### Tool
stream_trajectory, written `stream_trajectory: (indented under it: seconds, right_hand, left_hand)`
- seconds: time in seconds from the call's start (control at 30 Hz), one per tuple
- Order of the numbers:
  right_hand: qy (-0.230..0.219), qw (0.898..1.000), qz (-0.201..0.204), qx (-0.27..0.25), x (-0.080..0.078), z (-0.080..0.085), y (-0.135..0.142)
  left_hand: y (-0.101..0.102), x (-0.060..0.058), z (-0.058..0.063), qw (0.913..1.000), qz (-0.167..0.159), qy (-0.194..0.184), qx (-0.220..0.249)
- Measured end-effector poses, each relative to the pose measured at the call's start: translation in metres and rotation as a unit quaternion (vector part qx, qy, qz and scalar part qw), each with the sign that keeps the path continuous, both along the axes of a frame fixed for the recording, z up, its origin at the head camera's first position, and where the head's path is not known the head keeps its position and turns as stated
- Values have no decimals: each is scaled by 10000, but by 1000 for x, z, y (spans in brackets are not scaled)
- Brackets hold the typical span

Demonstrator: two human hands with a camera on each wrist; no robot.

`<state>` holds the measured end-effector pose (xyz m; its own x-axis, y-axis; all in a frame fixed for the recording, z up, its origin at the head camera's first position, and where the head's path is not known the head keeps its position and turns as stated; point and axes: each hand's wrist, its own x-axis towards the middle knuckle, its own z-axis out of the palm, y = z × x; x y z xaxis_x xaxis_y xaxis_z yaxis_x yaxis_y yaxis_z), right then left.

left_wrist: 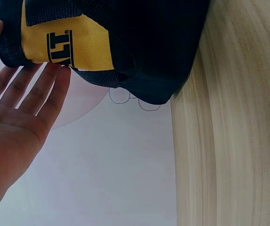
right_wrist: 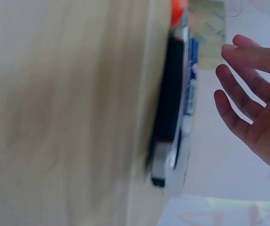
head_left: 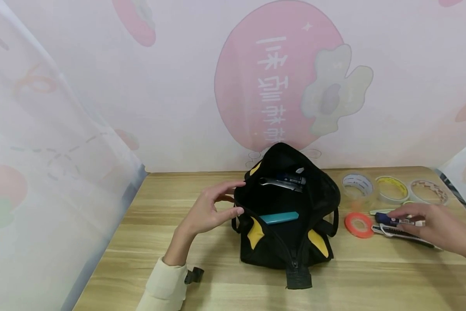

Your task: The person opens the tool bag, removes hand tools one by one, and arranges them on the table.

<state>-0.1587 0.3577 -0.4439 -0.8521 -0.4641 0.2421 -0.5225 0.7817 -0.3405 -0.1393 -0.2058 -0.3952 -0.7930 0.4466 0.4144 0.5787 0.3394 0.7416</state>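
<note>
A black tool bag (head_left: 264,255) with yellow patches stands unzipped on the table. My left hand (head_left: 207,209) holds the left side of its rim, thumb toward the front, fingers farther back; a yellow side panel (left_wrist: 78,42) shows above those fingers. Inside the bag lie a teal flat item (head_left: 281,217), a silver metal tool (head_left: 281,185) and a dark marker-like item (head_left: 291,178). My right hand (head_left: 431,222) hovers with loosely bent fingers over a blue marker (head_left: 386,219). A gap separates that hand from the marker and a black utility knife (right_wrist: 168,94).
An orange tape roll (head_left: 359,225) lies right of the bag. Behind it stand a white-cored tape roll (head_left: 358,185), a yellow-cored one (head_left: 392,189) and a patterned one (head_left: 429,192). A printed cloth wall (head_left: 178,108) rises along the wooden table's (head_left: 147,246) back edge.
</note>
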Motion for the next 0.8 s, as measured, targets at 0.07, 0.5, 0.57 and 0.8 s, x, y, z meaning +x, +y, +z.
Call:
stream_trajectory:
  seconds: [0.07,0.5,0.57,0.8]
  right_hand:
    - [79,9999,80,-124,0,3,-4]
    - [397,9968,167,-673,-2,22,-37]
    - [318,9969,158,-697,-3,27,-43]
    - [479,9944,319,-887,-6,48,-74]
  left_hand:
    - [0,1,0,10000,17,-4,-10]
    - [2,2,0,10000,5,-34,-1]
    - [2,2,0,10000,-3,-14,6]
    - [2,2,1,10000,16,-26,-10]
